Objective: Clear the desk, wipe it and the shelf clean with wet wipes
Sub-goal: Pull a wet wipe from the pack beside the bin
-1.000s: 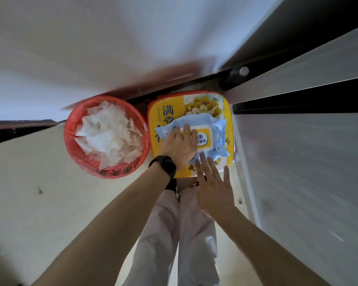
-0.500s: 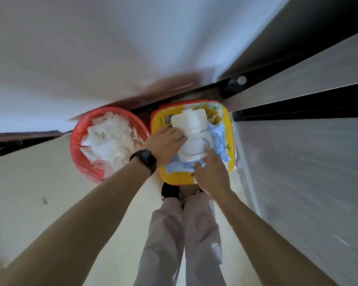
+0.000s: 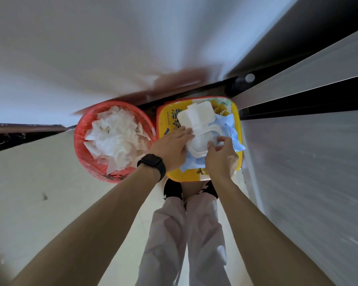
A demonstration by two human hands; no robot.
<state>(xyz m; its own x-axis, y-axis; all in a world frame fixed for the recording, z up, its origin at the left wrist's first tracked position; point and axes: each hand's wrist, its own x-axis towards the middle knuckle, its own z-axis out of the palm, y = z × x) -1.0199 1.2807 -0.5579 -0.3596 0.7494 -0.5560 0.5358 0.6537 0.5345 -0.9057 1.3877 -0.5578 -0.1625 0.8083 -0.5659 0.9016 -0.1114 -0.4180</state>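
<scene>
Since the wet wipes pack lies flat on top of a yellow box just ahead of the person's feet, with its white flip lid standing open toward the far side, the step in hand looks like drawing out a fresh wipe. The left hand rests with straight fingers pressed on the pack's left edge, touching the white frame of the opening, which is the right idea: a soft pack lifts with the sheet unless it is pinned. The right hand sits over the near side of the opening with thumb and forefinger curled toward each other; whether they pinch a sheet I cannot tell (the opening is mostly hidden under those fingers). To do it well, take one corner only, draw it up steadily toward the body, hold the left palm down until the sheet comes free, then snap the lid closed so the rest stay damp. Just left of the box sits a red basket heaped with crumpled white wipes, handy for the used sheet.
</scene>
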